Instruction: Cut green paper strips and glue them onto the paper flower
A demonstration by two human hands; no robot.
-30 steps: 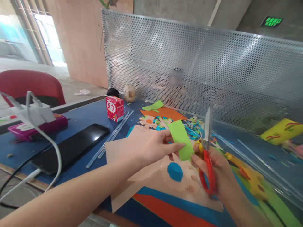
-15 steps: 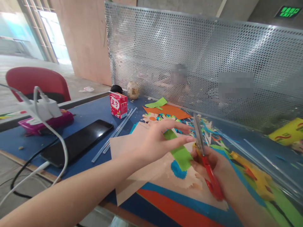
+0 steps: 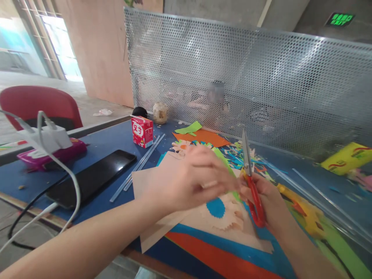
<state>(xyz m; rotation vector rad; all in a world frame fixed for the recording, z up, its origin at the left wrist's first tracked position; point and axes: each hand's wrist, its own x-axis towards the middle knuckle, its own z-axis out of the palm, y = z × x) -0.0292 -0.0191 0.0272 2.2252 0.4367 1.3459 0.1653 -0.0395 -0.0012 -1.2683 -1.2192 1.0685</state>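
My right hand (image 3: 260, 192) holds a pair of scissors (image 3: 251, 180) with red handles, its blades pointing up and away. A strip of green paper (image 3: 223, 158) reaches down to the right hand's fingertips, partly behind my left hand (image 3: 200, 178). That left hand is smeared by motion, fingers bent, close to the right fingertips; whether it touches the strip is unclear. Below the hands, a cut paper flower with a blue centre (image 3: 215, 208) lies on beige paper (image 3: 162, 228).
A yellow glue gun (image 3: 305, 213) lies at right, near clear glue sticks (image 3: 293, 186). Paper scraps (image 3: 236, 153) and orange paper (image 3: 203, 136) spread behind. A phone (image 3: 93, 174), red box (image 3: 142, 131) and purple power strip (image 3: 55, 155) stand left. A perforated metal screen (image 3: 186, 69) closes the back.
My left hand has turned and moved across the green strip toward the right hand, covering more of it. The strip has swung up behind the hand. The scissors stay in the right hand.
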